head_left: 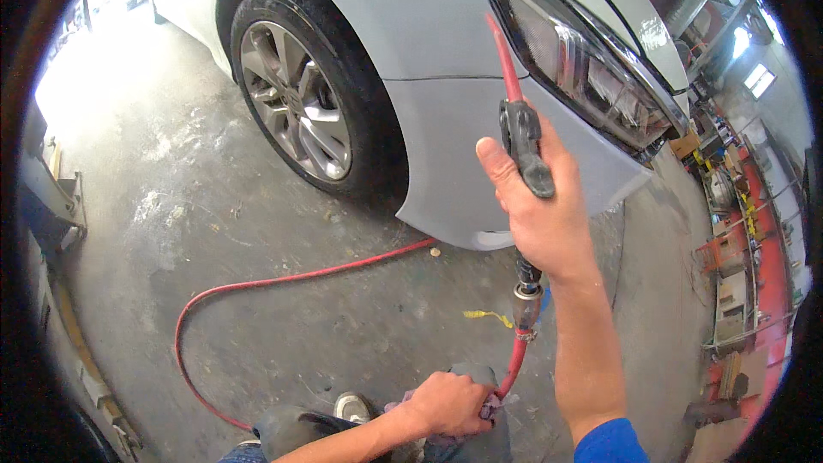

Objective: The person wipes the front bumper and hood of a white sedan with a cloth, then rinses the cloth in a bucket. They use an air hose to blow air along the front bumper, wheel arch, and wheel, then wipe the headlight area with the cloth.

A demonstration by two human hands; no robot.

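My right hand (549,206) is wrapped round a black air blow gun (525,141) with its thumb raised along one side. The gun's long red nozzle (506,60) points up and away, toward the seam between the fender and the headlight (574,60). From its lower end a metal coupling (526,300) joins a red air hose (516,358). Low down by my knee, my left hand (450,403) is closed on a crumpled purplish rag (490,407), beside the hose. The car's grey bumper corner (454,171) is behind the gun.
A front wheel (296,99) with a silver rim stands left of the bumper. The hose loops over the stained concrete floor (283,326). Cluttered shelves (741,249) line the right side. Metal equipment (56,189) stands at the left edge. My shoe (351,407) is below.
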